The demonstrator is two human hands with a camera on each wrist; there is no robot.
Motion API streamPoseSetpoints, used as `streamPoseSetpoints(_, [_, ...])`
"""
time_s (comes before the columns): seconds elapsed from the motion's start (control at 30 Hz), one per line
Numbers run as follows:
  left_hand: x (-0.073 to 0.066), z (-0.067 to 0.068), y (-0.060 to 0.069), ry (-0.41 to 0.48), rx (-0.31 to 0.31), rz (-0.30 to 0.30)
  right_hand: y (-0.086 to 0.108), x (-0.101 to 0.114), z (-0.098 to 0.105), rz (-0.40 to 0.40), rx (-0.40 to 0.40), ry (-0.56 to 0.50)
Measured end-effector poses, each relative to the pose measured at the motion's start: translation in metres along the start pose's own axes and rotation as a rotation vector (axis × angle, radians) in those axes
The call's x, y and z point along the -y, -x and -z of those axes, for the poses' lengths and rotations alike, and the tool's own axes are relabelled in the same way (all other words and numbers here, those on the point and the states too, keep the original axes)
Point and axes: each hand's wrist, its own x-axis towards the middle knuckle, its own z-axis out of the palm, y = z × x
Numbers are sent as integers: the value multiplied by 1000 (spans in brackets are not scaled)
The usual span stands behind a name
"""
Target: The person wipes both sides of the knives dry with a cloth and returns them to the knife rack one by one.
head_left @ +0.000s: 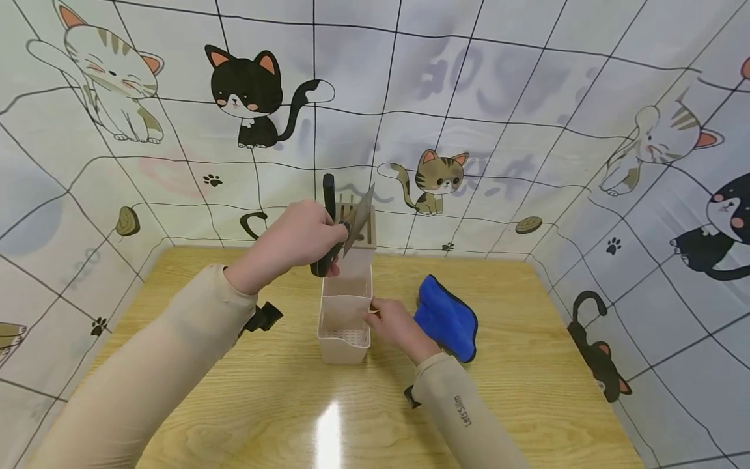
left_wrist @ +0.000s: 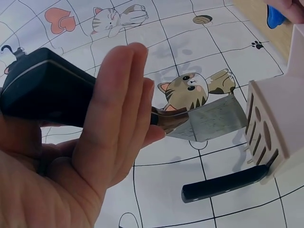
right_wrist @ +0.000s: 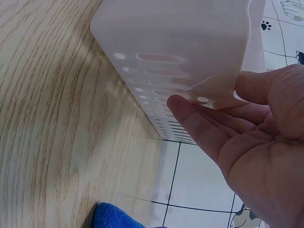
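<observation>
My left hand (head_left: pixel 307 234) grips the black handle (left_wrist: pixel 52 90) of a kitchen knife with a broad metal blade (left_wrist: pixel 213 118). In the left wrist view the blade's end is right by the slotted top (left_wrist: pixel 259 128) of a pale plastic knife holder (head_left: pixel 346 352); I cannot tell whether it is inside a slot. Another black handle (left_wrist: pixel 223 184) sticks out of a slot at the holder's edge. Lower down, my right hand (head_left: pixel 398 326) holds the holder's side wall (right_wrist: pixel 180 42), its thumb at the wall's edge and a fingertip against the perforated side.
A folded blue cloth (head_left: pixel 448 319) with dark edging lies on the wooden table (head_left: pixel 263 404), right of the holder. Cat-patterned sheeting (head_left: pixel 498 143) rises behind and at both sides. A black strap (head_left: pixel 263 317) shows beneath the left forearm.
</observation>
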Motion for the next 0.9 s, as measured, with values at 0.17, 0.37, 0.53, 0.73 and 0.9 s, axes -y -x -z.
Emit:
streamPoseSetpoints(0.17, [-9, 8, -10, 43, 21, 22, 0, 1, 1, 1, -5, 7])
streamPoseSetpoints(0.37, [-18, 13, -17, 169, 40, 69, 0, 0, 1, 16, -5, 28])
streamPoseSetpoints(0.53, [-20, 16, -21, 247, 53, 69, -1, 0, 0, 13, -9, 54])
streamPoseSetpoints(0.73, [-17, 19, -23, 325, 68, 78, -1, 1, 0, 36, -22, 68])
streamPoseSetpoints(0.9, [-16, 17, -25, 356, 85, 62, 0, 2, 0, 40, -26, 57])
